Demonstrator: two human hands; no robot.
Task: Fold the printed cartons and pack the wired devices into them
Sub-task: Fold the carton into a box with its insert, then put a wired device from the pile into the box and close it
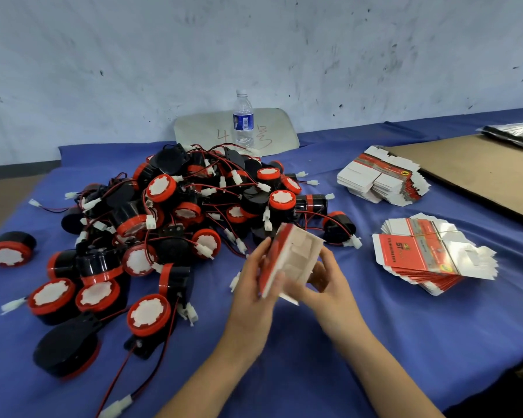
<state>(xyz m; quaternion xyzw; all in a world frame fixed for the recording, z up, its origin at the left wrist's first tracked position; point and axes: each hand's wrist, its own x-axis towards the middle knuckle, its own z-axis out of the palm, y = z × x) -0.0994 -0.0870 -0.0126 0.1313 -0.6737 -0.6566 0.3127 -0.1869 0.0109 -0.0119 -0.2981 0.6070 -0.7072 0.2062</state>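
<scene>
Over a blue cloth [314, 372], I see both hands holding one carton [293, 260] in the air, just in front of a pile of devices [169, 212]. The left hand [254, 288] grips the carton's red printed side, fingers curled round its edge. The right hand [329, 282] holds the white side, fingers curled against it from below and behind. The carton is tilted and partly opened, with its pale inner flaps facing me.

The devices are black with red rims and white faces, tangled in red and black wires with white plugs. One device [11, 248] lies apart at the far left. To the right, two stacks of flat cartons rest on the cloth: a near stack [405, 254] and a far stack [381, 182]. A brown cardboard sheet [480, 176] lies beyond them. A water bottle [243, 122] stands behind the pile, by the wall.
</scene>
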